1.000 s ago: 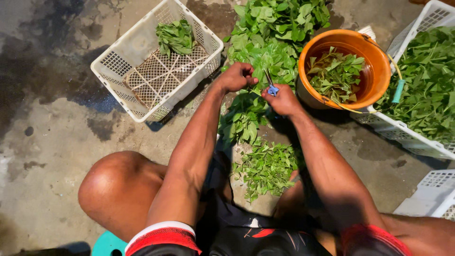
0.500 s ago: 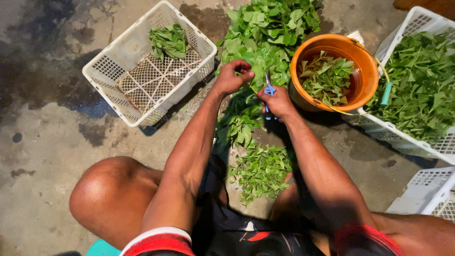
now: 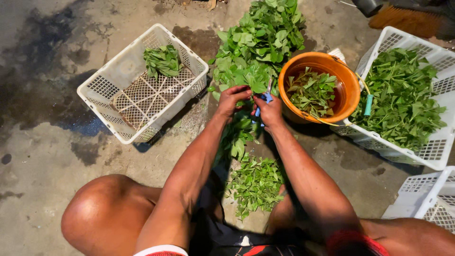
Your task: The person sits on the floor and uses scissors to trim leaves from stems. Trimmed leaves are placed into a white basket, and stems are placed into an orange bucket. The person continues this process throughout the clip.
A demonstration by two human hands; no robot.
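Both hands have lifted slightly toward the leafy pile [image 3: 258,45]: the left hand [image 3: 233,98] clamps a stem bunch [image 3: 239,132], the right hand [image 3: 269,111] closes on blue scissors [image 3: 265,97] beside the orange bucket [image 3: 348,97]. Snipping cleanly seems to need a steady bunch.

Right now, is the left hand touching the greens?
Touching. The head view shows the left hand with fingers curled around leafy stems of the greens.

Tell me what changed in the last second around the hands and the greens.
Both hands shifted slightly up the pile of leafy greens. The left hand keeps gripping stems, and the right hand keeps the blue-handled scissors at them. The orange bucket, white baskets and cut leaves stayed put.
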